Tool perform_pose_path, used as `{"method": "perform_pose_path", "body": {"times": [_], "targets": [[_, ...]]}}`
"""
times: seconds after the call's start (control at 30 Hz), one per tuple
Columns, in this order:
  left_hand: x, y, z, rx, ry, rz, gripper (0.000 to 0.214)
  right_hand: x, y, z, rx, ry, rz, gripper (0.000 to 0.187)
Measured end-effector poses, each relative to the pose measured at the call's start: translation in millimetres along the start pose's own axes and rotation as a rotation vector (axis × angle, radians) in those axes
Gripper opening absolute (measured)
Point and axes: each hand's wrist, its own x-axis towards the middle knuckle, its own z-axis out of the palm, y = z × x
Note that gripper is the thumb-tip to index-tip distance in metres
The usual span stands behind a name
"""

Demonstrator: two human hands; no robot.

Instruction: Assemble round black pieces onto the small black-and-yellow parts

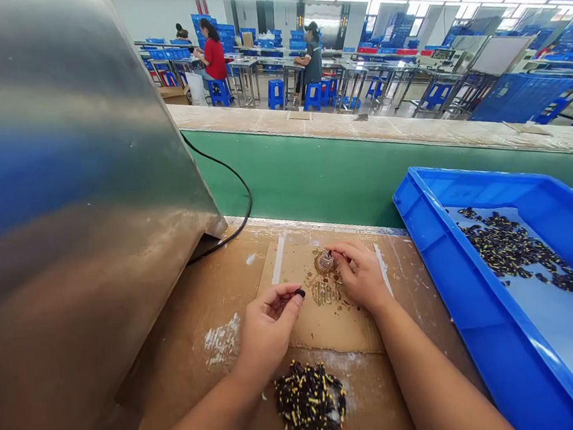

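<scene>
Between the thumb and fingers of my left hand (268,320) is a small black piece (300,293), held above the cardboard sheet (327,332). My right hand (362,272) is pinched at the side of a small clear cup (326,260) standing on the cardboard. Something small and dark shows at its fingertips, too small to name. Brown smears surround the cup and streak the cardboard in front of it. Close to me lies a pile of small black-and-yellow pieces (310,400).
A blue bin (479,298) on the right holds many more dark pieces (514,242) on a pale sheet. A large metal housing (66,214) fills the left, with a black cable (248,191) behind it. Beyond the green panel (303,173), people work at tables.
</scene>
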Motion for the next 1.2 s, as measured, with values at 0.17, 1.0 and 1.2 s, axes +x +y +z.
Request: {"method": "perform_pose_path", "body": {"times": [0.17,1.0,1.2], "targets": [[1,3,1.3,-0.010,-0.008,-0.011,0.026,1,1,3,-0.002,0.004,-0.001,0.026],[0,6,0.8,-0.024,-0.045,0.022,0.022,-7,3,4,-0.041,0.297,0.239,0.021],[0,6,1.0,-0.063,-0.040,0.006,0.025,-9,2,3,-0.052,0.251,0.307,0.026]]}}
